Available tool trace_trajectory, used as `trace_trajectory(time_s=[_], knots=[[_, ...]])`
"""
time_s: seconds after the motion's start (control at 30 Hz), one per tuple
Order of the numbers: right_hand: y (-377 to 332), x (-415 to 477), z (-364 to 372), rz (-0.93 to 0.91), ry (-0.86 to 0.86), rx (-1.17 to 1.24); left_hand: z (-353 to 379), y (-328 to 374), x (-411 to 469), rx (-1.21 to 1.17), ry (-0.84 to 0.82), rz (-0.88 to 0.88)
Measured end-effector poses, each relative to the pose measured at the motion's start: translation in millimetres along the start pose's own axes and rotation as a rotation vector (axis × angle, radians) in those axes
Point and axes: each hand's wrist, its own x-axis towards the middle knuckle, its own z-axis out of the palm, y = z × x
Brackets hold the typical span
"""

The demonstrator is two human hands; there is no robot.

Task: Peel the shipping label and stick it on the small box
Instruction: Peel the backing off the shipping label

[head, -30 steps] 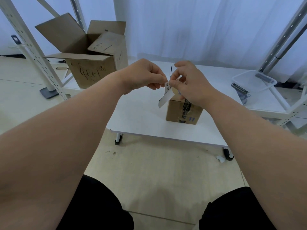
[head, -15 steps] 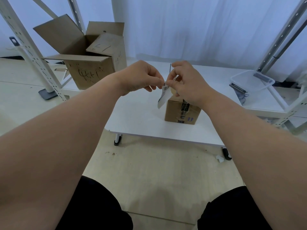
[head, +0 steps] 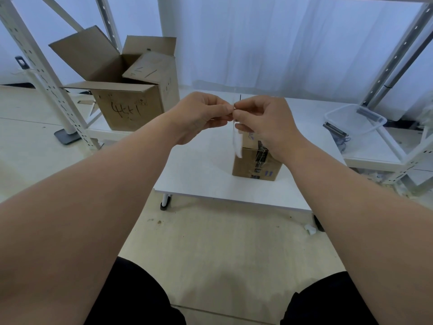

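I see left hand [head: 201,113] and right hand [head: 264,123] both pinching top edge of shipping label [head: 237,141], centre of frame. Sheet hangs edge-on just above small box [head: 255,165] on white table [head: 199,174].

My worry: freed adhesive folds onto itself or fingers, or corner tears if pinch slips.

Small box taped closed. Big carton [head: 131,109] upper left has flaps open, inside hidden. Clear tub [head: 353,120] at right, contents unclear.
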Motion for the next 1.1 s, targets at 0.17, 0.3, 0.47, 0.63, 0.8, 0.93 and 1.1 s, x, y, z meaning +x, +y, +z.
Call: trace_trajectory(time_s=[0.17,0.3,0.47,0.63,0.8,0.93,1.1], knots=[[3.4,2.1,-3.1,-0.037,0.042,-0.07,0.8,-3.0,0.2,-0.037,-0.023,0.015],[3.9,0.1,-1.5,-0.035,0.042,-0.083,0.5,-3.2,1.7,-0.064,0.008,0.01],[3.7,1.2,0.1,-0.031,0.034,-0.099,-0.3,-2.9,1.8,-0.085,0.025,0.0],[3.2,1.8,0.5,-0.049,0.033,-0.105,-1.3,-1.9,2.0,-0.115,0.024,-0.004],[1.9,0.7,1.9,-0.049,0.028,-0.083,-2.5,-0.6,1.1,-0.134,0.032,-0.01],[-1.9,-2.3,2.6,-0.028,0.032,-0.005,-2.6,-0.3,0.4,-0.117,0.017,-0.001],[-3.5,-2.5,2.7,-0.001,0.037,0.048,-3.1,-0.2,0.6,-0.086,0.014,0.007]])
